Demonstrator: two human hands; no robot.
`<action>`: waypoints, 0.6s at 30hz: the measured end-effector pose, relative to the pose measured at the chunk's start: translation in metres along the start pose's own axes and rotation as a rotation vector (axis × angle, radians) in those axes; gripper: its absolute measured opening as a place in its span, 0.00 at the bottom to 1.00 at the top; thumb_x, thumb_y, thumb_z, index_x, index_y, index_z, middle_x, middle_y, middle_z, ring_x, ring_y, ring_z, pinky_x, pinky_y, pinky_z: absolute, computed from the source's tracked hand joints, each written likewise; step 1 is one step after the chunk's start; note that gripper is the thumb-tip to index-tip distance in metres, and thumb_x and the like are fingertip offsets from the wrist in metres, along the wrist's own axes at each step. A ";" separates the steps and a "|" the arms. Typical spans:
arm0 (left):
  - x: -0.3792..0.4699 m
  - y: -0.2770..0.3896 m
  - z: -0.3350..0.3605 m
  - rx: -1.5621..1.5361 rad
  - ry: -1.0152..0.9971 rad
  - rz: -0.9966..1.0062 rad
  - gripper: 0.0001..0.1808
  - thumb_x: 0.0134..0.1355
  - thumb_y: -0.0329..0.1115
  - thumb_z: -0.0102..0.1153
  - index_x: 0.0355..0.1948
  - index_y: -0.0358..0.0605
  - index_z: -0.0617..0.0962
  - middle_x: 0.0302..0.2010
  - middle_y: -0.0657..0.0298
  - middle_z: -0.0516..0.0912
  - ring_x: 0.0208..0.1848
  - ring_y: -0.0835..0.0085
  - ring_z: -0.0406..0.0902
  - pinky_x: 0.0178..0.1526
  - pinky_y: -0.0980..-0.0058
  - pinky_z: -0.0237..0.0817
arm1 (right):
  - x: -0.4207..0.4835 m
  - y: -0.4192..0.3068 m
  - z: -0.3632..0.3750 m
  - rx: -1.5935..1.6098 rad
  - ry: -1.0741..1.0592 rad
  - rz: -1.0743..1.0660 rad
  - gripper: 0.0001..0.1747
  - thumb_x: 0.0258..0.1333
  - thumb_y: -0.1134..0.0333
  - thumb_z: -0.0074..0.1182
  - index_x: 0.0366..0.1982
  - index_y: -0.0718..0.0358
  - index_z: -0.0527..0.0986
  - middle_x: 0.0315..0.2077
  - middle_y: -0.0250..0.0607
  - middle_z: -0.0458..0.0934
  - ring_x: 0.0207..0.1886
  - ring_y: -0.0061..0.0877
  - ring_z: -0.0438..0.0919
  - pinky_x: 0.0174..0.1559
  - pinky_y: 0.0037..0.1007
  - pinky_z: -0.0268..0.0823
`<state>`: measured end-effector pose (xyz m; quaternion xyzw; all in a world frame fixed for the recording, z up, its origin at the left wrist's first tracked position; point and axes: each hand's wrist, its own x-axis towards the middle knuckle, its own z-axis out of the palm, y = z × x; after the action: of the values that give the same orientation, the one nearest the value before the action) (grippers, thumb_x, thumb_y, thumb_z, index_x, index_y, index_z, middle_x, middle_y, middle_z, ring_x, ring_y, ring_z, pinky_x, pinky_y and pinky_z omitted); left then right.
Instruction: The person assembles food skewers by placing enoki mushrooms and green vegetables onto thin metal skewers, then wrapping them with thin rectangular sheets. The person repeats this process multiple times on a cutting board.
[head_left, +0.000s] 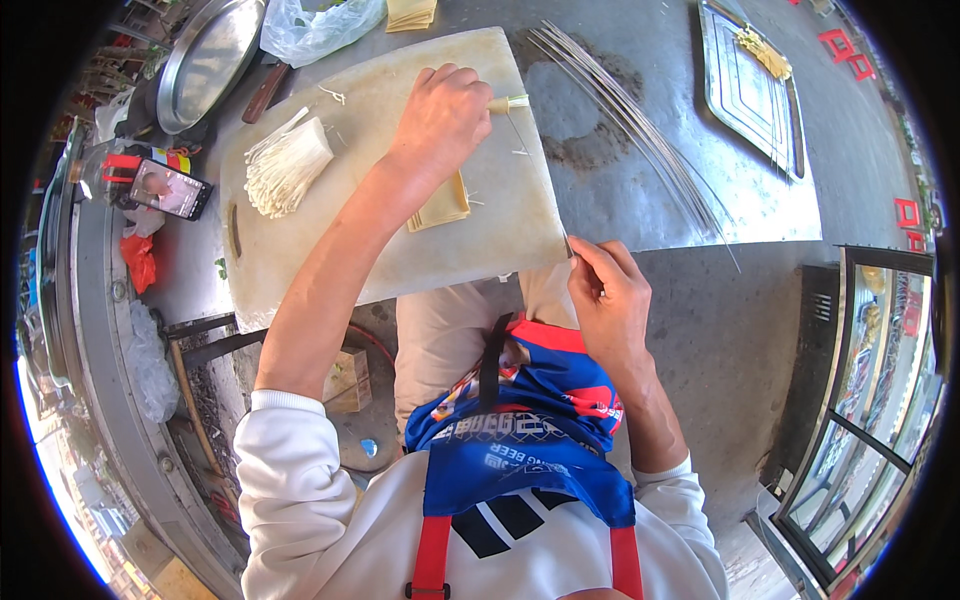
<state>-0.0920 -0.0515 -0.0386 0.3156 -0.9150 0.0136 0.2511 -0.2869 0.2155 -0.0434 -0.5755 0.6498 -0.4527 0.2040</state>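
Note:
My left hand (446, 109) is closed over a small roll of yellowish tofu skin (498, 106), with white and green filling showing at its end. A thin metal skewer (534, 161) runs from that roll down to my right hand (611, 289), which pinches its near end just off the board's edge. Whether the tip has pierced the roll is hidden by my left hand. Under my left forearm a stack of square tofu skin sheets (444, 206) lies on the white cutting board (360, 247). A bunch of enoki mushrooms (289, 169) rests left of it.
Bare metal skewers (637, 135) lie bundled right of the board. Farther right, a metal tray (750, 97) bears skewered food (763, 54). A wooden-handled knife (266, 94), round metal pan (214, 64), plastic bag (319, 30), more sheets (411, 13) and a phone (171, 189) stand around the left and back.

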 end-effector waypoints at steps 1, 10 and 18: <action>-0.001 0.000 0.001 -0.006 0.019 0.005 0.08 0.60 0.27 0.74 0.41 0.39 0.90 0.40 0.60 0.88 0.50 0.57 0.85 0.59 0.56 0.73 | 0.000 0.000 0.000 0.001 0.003 -0.004 0.16 0.72 0.81 0.67 0.57 0.67 0.89 0.39 0.41 0.85 0.33 0.22 0.81 0.38 0.27 0.74; 0.003 -0.006 -0.003 0.042 0.102 0.075 0.02 0.60 0.27 0.72 0.34 0.44 0.89 0.38 0.62 0.86 0.50 0.59 0.83 0.58 0.57 0.72 | 0.003 0.000 0.001 0.017 0.003 0.006 0.16 0.71 0.83 0.66 0.57 0.68 0.89 0.40 0.40 0.86 0.34 0.21 0.82 0.39 0.26 0.75; -0.007 0.002 -0.006 -0.172 0.031 -0.027 0.06 0.64 0.29 0.77 0.41 0.41 0.93 0.37 0.62 0.87 0.46 0.58 0.85 0.54 0.57 0.74 | 0.001 -0.004 -0.002 0.028 -0.012 0.021 0.17 0.70 0.84 0.65 0.57 0.67 0.89 0.41 0.40 0.86 0.35 0.20 0.84 0.39 0.25 0.76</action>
<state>-0.0856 -0.0450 -0.0365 0.3049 -0.9045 -0.0634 0.2915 -0.2869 0.2158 -0.0389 -0.5684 0.6483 -0.4562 0.2204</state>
